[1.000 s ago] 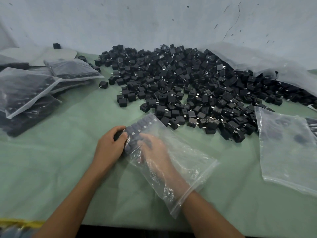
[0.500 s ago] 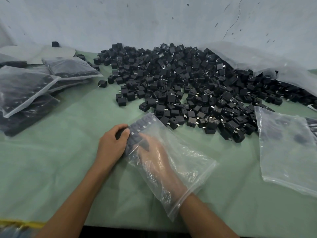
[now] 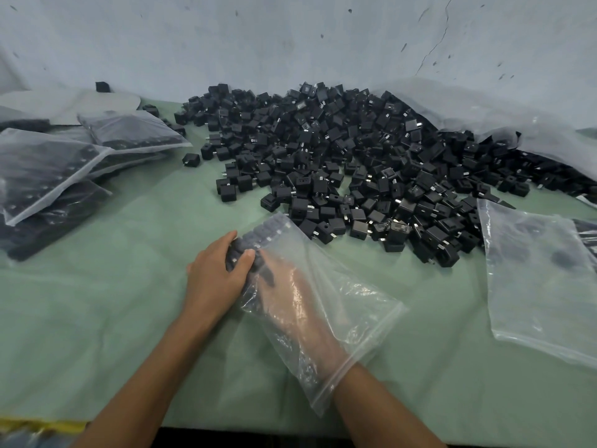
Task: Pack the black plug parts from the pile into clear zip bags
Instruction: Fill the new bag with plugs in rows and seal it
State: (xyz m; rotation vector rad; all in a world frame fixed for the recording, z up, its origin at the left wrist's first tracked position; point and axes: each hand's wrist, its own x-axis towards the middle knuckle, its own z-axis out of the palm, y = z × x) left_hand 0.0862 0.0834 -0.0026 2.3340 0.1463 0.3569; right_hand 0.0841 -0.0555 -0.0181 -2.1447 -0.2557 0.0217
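Resting on the table (image 3: 113,318), the zip bag (image 3: 349,295) appears thin, slick and limp; plug parts (image 3: 258,236) at its far end look hard and light. Left hand (image 3: 216,273) grips that loaded end; right hand (image 3: 290,295) is inside, grip unreadable. Advise supporting beneath the load.

Hands in view: two, one left hand (image 3: 215,277) and one right hand (image 3: 286,287). Clear plastic zip bag (image 3: 342,305) over the right hand: one, holding one row of black plug parts (image 3: 260,239) whose number cannot be read through the film. Pile of black cube-shaped plastic plug parts (image 3: 339,163): one, its pieces far too many to count. Stray plug part (image 3: 191,159) apart from the pile: one. Filled clear bags (image 3: 42,169) stacked at left: at least four. Flat empty clear bags (image 3: 533,286) at right: at least one. Large translucent plastic sack (image 3: 484,118): one.
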